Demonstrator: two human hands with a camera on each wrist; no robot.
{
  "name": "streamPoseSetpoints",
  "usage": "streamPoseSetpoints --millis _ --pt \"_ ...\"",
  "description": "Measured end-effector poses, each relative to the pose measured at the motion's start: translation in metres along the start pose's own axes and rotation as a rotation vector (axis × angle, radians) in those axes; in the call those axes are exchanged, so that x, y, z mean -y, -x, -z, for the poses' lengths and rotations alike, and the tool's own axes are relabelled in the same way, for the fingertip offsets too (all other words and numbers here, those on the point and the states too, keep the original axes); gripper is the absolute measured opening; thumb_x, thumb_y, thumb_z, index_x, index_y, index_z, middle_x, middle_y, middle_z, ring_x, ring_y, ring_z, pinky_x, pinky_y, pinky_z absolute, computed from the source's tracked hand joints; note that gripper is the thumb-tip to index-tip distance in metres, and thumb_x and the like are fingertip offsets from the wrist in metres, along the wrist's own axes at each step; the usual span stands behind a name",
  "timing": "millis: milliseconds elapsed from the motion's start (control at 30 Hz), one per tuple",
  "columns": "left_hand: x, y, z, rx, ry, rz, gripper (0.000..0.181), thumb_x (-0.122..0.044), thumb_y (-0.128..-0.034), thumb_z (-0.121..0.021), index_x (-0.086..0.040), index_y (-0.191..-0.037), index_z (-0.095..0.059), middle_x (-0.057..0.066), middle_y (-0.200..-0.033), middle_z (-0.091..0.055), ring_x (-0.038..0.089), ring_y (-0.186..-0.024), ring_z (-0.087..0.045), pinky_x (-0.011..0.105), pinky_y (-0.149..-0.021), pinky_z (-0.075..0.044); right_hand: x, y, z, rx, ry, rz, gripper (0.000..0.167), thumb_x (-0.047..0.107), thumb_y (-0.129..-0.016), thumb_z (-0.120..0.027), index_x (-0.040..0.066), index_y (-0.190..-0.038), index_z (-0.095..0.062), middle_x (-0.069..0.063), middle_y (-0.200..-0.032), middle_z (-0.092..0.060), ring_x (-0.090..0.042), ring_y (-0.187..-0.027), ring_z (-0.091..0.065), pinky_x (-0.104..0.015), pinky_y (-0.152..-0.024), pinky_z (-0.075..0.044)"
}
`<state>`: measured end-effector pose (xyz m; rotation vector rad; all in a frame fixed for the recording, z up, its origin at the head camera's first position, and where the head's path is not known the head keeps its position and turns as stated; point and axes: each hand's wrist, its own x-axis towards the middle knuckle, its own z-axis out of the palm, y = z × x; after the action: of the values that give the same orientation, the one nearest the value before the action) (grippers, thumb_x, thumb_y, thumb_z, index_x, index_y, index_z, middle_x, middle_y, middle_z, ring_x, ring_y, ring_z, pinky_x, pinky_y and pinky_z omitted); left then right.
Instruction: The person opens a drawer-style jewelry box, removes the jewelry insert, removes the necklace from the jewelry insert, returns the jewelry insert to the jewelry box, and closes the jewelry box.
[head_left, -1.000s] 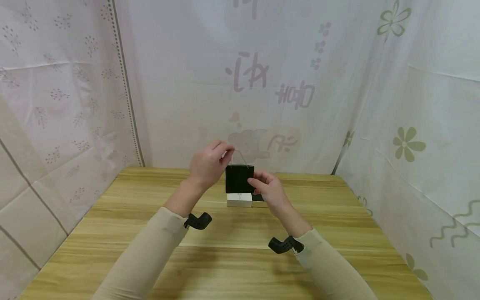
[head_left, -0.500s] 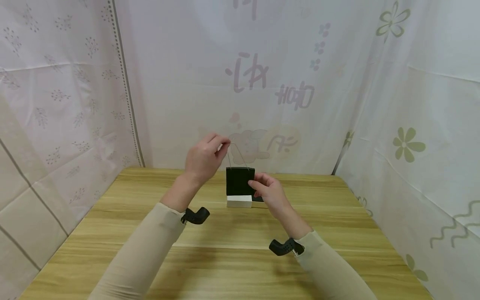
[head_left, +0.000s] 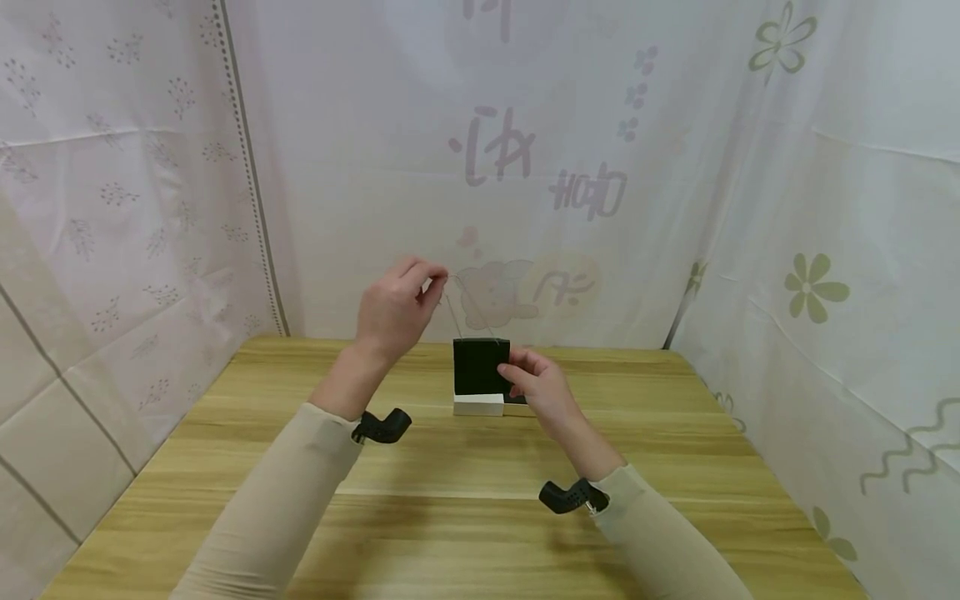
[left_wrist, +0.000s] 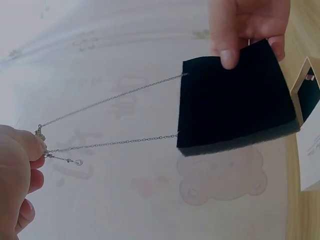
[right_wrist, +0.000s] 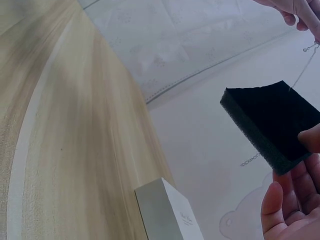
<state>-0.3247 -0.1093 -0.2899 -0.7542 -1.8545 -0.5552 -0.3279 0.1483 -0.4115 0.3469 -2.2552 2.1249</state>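
High over the far part of the table, my left hand [head_left: 397, 308] pinches the clasp end of a thin silver necklace [left_wrist: 120, 143] between thumb and fingertips. Two strands run taut from there to the edge of a square black foam pad [left_wrist: 235, 100]. My right hand [head_left: 547, 387] grips that pad by its right side, thumb on the front face and fingers behind. A short chain tail with a small ring hangs by the left fingertips. In the right wrist view, another bit of chain shows below the pad; its pendant, if any, is hidden.
Behind and below the pad, a white box lid [head_left: 478, 406] lies on the wooden table [head_left: 480, 533]. Beside it is an open box [left_wrist: 301, 95] with a dark inside. Patterned cloth [head_left: 360, 167] hangs around the table's back and sides.
My left hand has moved up and to the left, drawing more chain out from the pad. The right hand and pad have sunk slightly.
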Motion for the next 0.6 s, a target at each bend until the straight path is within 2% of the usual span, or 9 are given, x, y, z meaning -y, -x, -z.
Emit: streamPoseSetpoints --millis 333,600 --pt "0.007 -0.005 0.007 -0.012 -0.011 0.008 0.005 -0.004 -0.1037 -0.074 -0.002 -0.104 -0.079 0.014 -0.097 -0.077 0.027 -0.074 -0.073 0.038 -0.065 -0.065 -0.006 -0.001 0.001 -0.017 0.003 -0.015 0.017 0.013 -0.104 -0.073 0.003 -0.117 -0.071 0.006 -0.100 -0.068 -0.017 -0.097 -0.061 -0.025 -0.077 -0.060" --pt "0.013 -0.005 0.010 -0.024 -0.019 0.010 0.004 -0.003 -0.1018 -0.076 -0.003 -0.103 -0.079 0.014 -0.096 -0.076 0.028 -0.073 -0.072 0.038 -0.064 -0.064 -0.010 0.000 0.003 -0.027 0.010 -0.016 0.016 0.013 -0.104 -0.073 0.003 -0.116 -0.072 0.006 -0.100 -0.069 -0.017 -0.094 -0.062 -0.024 -0.075 -0.059"
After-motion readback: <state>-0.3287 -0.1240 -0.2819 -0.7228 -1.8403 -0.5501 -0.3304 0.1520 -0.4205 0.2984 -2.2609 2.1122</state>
